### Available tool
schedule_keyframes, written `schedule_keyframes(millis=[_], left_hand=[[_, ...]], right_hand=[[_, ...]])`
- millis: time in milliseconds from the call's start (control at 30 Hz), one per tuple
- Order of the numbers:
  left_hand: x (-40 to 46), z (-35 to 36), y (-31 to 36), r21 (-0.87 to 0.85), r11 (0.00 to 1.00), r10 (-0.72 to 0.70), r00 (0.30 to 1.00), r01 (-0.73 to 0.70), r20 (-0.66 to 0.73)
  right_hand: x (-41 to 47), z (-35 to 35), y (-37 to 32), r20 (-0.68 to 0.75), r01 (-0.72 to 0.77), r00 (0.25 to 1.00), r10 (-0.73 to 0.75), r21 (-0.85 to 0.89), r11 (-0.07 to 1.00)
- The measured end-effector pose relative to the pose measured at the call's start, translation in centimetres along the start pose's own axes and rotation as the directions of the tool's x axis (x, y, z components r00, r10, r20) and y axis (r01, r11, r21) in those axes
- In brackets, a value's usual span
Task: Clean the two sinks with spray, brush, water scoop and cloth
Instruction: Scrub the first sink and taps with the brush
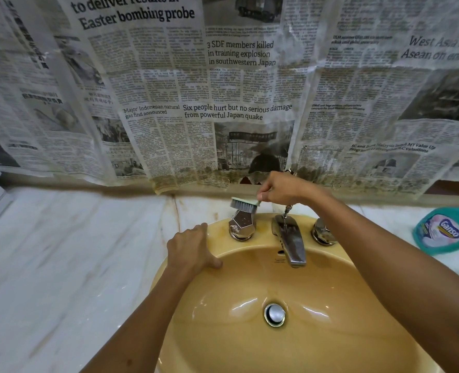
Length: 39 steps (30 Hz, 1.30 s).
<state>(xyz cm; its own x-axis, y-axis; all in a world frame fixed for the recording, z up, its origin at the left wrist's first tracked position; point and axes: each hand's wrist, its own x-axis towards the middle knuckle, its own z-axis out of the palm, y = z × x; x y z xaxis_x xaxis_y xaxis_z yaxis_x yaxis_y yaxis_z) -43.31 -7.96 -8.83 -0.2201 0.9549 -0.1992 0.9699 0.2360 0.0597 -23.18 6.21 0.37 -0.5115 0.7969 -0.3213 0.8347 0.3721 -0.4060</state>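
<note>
Above left tap knob (241, 224): right hand (282, 188) grips brush (245, 203), lying level, bristles down, head leftward; left hand (193, 247) flat on sink (217, 242) rim.

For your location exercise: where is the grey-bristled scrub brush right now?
In the head view, the grey-bristled scrub brush sits atop the left faceted chrome tap handle, gripped by the right hand.

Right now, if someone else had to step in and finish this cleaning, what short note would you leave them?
Right hand: grips the brush, bristles on top of the left tap handle.
Left hand: open, pressing flat on the yellow sink rim, holding nothing.
Spray bottle: lying on the marble counter to the right.
Scoop, cloth and second sink: not in view.
Done: cannot tell how much; the basin looks wet and glossy.
Left: probably the spout, the right handle, then rinse and wipe, then the other sink.
</note>
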Motion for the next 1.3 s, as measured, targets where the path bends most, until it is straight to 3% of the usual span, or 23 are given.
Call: schedule_keyframes(millis=[133,367,467,567,700,800,900,1100,1300], left_hand=[[0.0,-0.1,0.0,0.000,1.000,-0.003,1.000,0.003,0.005],[0.1,-0.2,0.0,-0.001,1.000,0.006,1.000,-0.006,0.014],[0.1,-0.1,0.0,-0.009,1.000,0.000,1.000,0.000,0.013],[0.1,0.0,-0.1,-0.019,1.000,-0.001,1.000,0.001,0.011],[0.2,0.0,-0.1,-0.027,1.000,0.003,1.000,-0.002,0.015],[0.2,0.0,-0.1,-0.022,1.000,0.006,1.000,-0.005,0.014],[0.2,0.0,-0.1,-0.014,1.000,0.017,1.000,-0.017,0.010],[0.0,0.0,-0.1,-0.020,1.000,0.019,1.000,-0.019,-0.004],[0.0,0.2,-0.4,-0.057,0.998,0.032,0.999,-0.033,-0.013]], right_hand=[[0.2,-0.1,-0.3,0.017,0.001,1.000,-0.001,-0.042,0.999],[0.5,0.0,-0.7,0.020,0.008,1.000,-0.009,0.060,0.998],[0.7,0.1,-0.9,0.019,0.014,1.000,-0.014,0.007,1.000],[0.8,0.2,-1.1,0.025,0.023,0.999,-0.026,0.113,0.993],[0.7,0.2,-0.7,0.030,0.027,0.999,-0.033,0.170,0.985],[0.7,0.3,-0.4,0.013,-0.001,1.000,-0.001,0.103,0.995],[0.5,0.3,-0.5,0.017,0.016,1.000,-0.019,0.194,0.981],[0.5,-2.0,-4.1,0.050,0.076,0.996,-0.068,-0.171,0.982],[-0.7,-2.5,-11.1,0.068,0.143,0.989,-0.128,-0.611,0.779]])
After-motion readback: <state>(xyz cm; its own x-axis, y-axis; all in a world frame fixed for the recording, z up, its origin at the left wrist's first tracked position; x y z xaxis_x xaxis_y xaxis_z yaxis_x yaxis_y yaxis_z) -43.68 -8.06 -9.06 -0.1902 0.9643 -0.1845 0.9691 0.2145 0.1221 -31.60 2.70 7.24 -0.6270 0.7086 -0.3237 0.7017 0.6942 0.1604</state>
